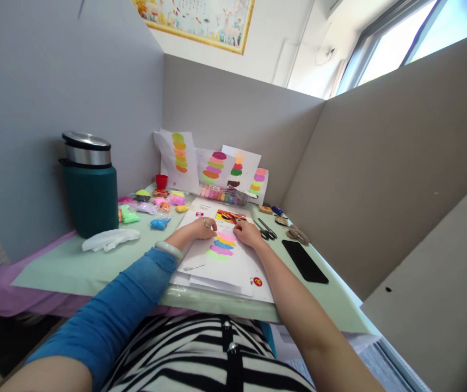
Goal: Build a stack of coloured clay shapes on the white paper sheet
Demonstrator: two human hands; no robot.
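A white sheet of paper (195, 258) with a stack of pink, yellow, blue, purple and green blobs (222, 245) lies in front of me on a larger printed pad (263, 261). My left hand (204, 228) is closed at the sheet's upper left, its fingers bent and the fingertips beside the stack's top. At the upper right, my right hand (247, 233) has its fingers curled and pressed together on the sheet. The two hands are a short gap apart, with the pad's printed picture (230, 216) just beyond them. The fingertips are small and partly hidden.
A teal bottle (90, 190) and white glove (111, 239) stand left, near packets of coloured clay (147, 208) and a red cup (161, 181). Scissors (268, 231) and a black phone (305, 261) lie right. Painted sheets (217, 166) lean against the rear partition (237, 98).
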